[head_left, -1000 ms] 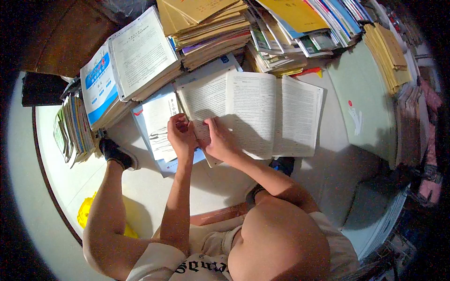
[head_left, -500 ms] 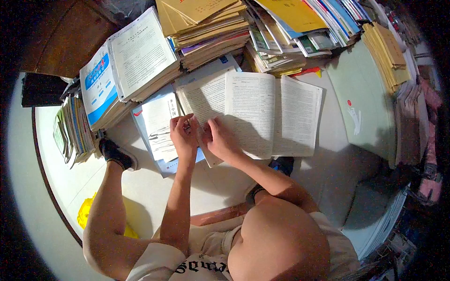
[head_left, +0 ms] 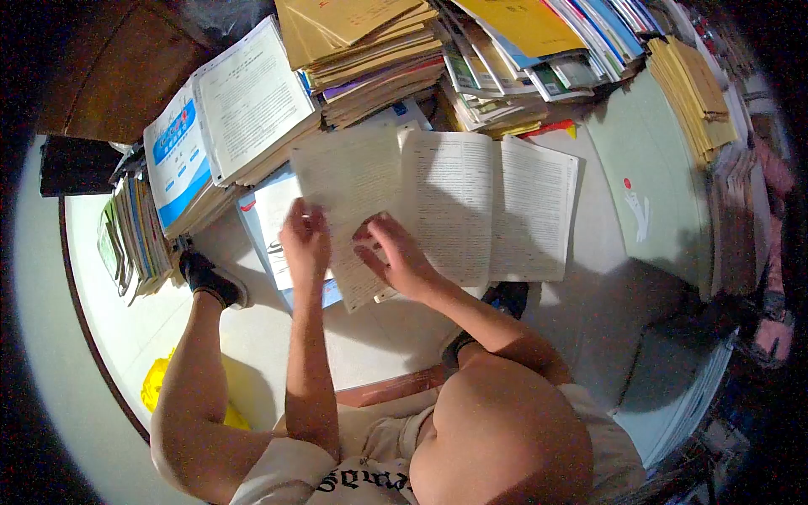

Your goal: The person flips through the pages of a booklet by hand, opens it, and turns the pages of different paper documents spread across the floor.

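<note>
A loose-looking printed sheet, slightly blurred, lies tilted over the left side of the printed pages. My left hand pinches the left edge of this sheet, its fingers bent together. Just right of it, my right hand hovers at or touches the sheet's lower right part, thumb and fingers curved and apart. Beside it is an open booklet with dense text, overlapping another printed page on the right. Under the sheet, a white-covered booklet is mostly hidden.
Thick paper stacks stand around the floor: a blue-and-white workbook, a printed stack, brown envelopes and books. A pale green board is at right. My shoe and a yellow bag are at left.
My left hand has moved a little left, bringing the sheet leftward over the white-covered booklet. My right hand's thumb and fingers have spread apart, the hand staying nearly in place.
</note>
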### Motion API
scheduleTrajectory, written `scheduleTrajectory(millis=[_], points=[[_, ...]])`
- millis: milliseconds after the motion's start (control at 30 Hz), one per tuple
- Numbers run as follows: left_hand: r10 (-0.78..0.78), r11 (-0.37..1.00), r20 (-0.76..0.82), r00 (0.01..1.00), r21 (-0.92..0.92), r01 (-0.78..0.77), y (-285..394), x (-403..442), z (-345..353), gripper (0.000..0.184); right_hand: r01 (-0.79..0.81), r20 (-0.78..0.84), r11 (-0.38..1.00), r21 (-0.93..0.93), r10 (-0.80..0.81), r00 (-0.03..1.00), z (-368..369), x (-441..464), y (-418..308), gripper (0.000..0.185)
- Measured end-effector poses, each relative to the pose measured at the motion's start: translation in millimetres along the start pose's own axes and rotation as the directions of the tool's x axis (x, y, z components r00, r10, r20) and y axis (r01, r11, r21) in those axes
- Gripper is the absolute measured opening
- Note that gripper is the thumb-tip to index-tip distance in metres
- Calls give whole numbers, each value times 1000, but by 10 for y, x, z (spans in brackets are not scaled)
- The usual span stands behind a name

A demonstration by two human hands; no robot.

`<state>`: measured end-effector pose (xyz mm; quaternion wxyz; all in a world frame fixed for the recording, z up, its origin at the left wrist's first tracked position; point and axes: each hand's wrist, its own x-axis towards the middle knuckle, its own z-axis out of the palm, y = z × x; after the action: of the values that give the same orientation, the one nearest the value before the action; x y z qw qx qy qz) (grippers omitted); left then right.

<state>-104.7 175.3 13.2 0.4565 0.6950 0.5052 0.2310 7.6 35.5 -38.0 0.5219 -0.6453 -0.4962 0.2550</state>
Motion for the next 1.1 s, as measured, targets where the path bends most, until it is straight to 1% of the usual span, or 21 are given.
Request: scheduleTrajectory(millis=[33,133,167,200,233,267,300,367,433,500,533,567,633,700,733,767,833,967,1000,1067,1100], points=[[25,981,-23,999,-194,-29,-46,81,-106,18,7,-84,999,-31,-10,996,-105,45,-86,30],[-12,976,-77,997,-216,-4,103,197,-445,23,15,-264,989,-148,-54,963,-389,172,-113,41],[52,952,-61,997,-298,-68,-130,334,-552,27,-25,-347,984,-175,-38,937,-468,198,-128,45],[20,955,3,1000,-295,-18,-82,379,-679,35,-26,-351,984,-174,-38,936,-512,190,-103,45],[-12,957,67,998,-289,31,-41,397,-757,45,-136,-274,982,132,168,947,-549,174,-71,53],[-9,957,72,997,-288,30,-23,373,-740,45,-256,-139,874,414,338,931,-587,154,-48,62],[-40,947,46,998,-316,52,101,296,-655,42,-255,-143,874,414,339,930,-628,125,-38,62],[-44,951,73,996,-302,64,398,166,-470,31,-416,62,618,667,511,858,-720,47,-25,60],[-36,923,196,980,-370,108,391,111,-279,32,-418,28,676,607,507,862,-865,-61,47,53],[-167,893,135,977,-398,208,357,41,-70,29,-419,-35,775,473,492,870,-984,-173,107,39],[-69,942,80,994,-323,92,339,-11,47,33,-391,-133,782,486,508,851,-1028,-206,58,34],[33,970,35,999,-240,-24,338,-77,176,38,-447,-104,780,438,538,837,-1134,-263,78,32],[335,941,-87,938,87,-328,315,-159,424,52,-380,-220,847,372,478,850,-1178,-347,164,32],[284,958,121,951,14,-287,259,-355,688,43,-446,-222,856,263,503,835,-1223,-424,207,33],[137,977,338,931,-201,-71,307,-451,784,36,-507,-226,849,150,528,819,-1238,-462,229,35],[153,975,416,896,-214,-67,276,-526,912,30,-508,-229,848,150,529,817,-1185,-550,370,35],[86,982,479,873,-187,6,205,-681,1108,28,-499,-398,840,-212,392,829,-1047,-677,628,38],[187,971,501,845,-222,-83,-2,-799,1215,30,-586,-288,810,-22,556,780,-1158,-672,410,45],[154,967,522,839,-255,-19,-32,-800,1227,29,-586,-288,810,-22,556,780,-1138,-684,418,45],[122,958,545,829,-285,46,-92,-790,1255,28,-429,-345,901,57,422,839,-1067,-709,436,37],[101,941,527,844,-325,90,-113,-758,1274,29,-443,-340,889,121,456,823,-1058,-656,249,29]])
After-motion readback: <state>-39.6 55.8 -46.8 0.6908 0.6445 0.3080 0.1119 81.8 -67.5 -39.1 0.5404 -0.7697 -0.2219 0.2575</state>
